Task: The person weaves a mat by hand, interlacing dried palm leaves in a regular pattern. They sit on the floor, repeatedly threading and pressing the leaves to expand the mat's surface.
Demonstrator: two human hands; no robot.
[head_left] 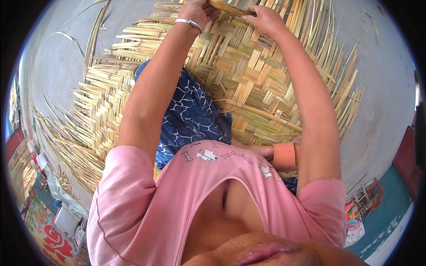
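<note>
A large mat [262,75] of flat, straw-coloured reed strips lies on the floor around me, woven in blocks, with loose strip ends fanning out along its sides. At the top of the head view my left hand [197,12], with a light band on its wrist, closes on one end of a folded brownish-yellow reed strip [227,6]. My right hand [265,21] pinches the strip's other end, thumb toward the left hand. Both hands are over the far part of the mat. The upper frame edge cuts off part of the left hand.
Blue patterned cloth [191,106] covers my leg on the mat. An orange band-like piece [284,155] is near my right forearm. Loose reeds [94,35] lie on the grey floor [381,66] at far left. A reddish rack [367,197] and plastic bag [355,230] are at lower right.
</note>
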